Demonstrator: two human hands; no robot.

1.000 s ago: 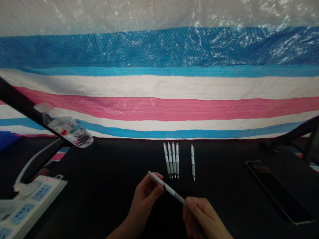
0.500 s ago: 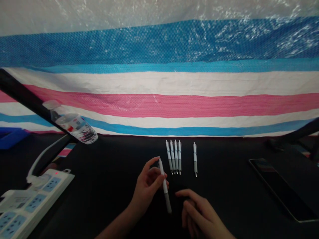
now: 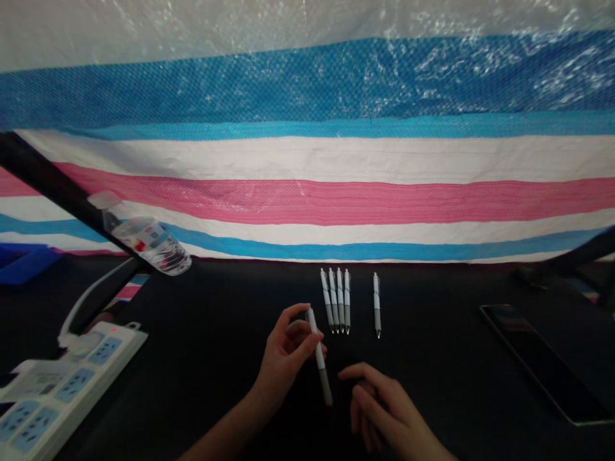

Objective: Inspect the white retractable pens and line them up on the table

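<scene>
Toward the table's (image 3: 432, 346) near edge, the left hand (image 3: 281, 358) pinches a white-and-grey pen (image 3: 320, 360), index finger at its top end, grey part below the fingers; near the far edge lie four pens (image 3: 341, 301), then a lone pen (image 3: 377, 304); nearer, the right hand (image 3: 384, 406) curls half-open fingers, apart from the held pen

table (image 3: 202, 346): black | pen row (image 3: 341, 304): 4, side by side | lone pen (image 3: 377, 304): 1, right of row, apart | phone (image 3: 542, 362): far right of row, nearer viewer | strip (image 3: 89, 394): far left of row, nearer viewer | bottle (image 3: 156, 246): left of row
</scene>
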